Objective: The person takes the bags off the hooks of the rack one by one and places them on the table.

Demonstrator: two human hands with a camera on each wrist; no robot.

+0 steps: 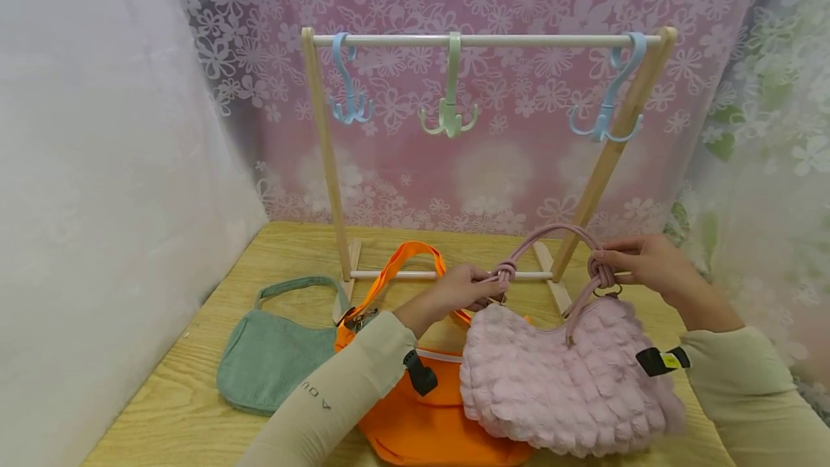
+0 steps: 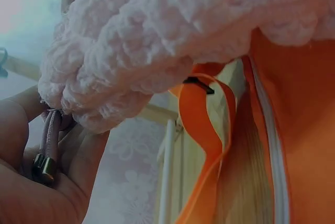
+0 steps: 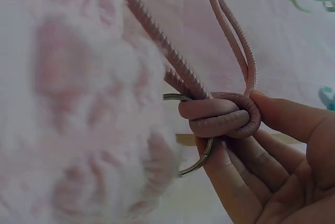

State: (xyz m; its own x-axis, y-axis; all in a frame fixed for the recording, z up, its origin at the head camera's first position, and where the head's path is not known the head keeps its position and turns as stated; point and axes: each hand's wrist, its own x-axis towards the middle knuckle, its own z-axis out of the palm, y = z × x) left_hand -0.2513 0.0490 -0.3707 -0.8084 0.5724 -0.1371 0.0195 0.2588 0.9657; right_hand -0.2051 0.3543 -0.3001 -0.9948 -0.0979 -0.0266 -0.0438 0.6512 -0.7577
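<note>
A puffy pink handbag (image 1: 558, 380) hangs between my two hands, its front overlapping an orange bag (image 1: 447, 416). My left hand (image 1: 457, 288) grips the left end of the pink strap (image 1: 551, 230), just below its knot. In the left wrist view a metal-tipped cord end (image 2: 46, 166) lies against the palm. My right hand (image 1: 655, 265) pinches the strap's right knot (image 3: 220, 115) between thumb and fingers. Beside that knot a metal ring (image 3: 207, 156) shows in the right wrist view. The strap arches upward between the hands.
Behind the bags stands a wooden rack with a white rail (image 1: 395, 41). On it hang a left blue hook (image 1: 350, 103), a green hook (image 1: 450, 110) and a right blue hook (image 1: 604, 117). A green corduroy bag (image 1: 275, 355) lies left on the wooden table (image 1: 175, 373).
</note>
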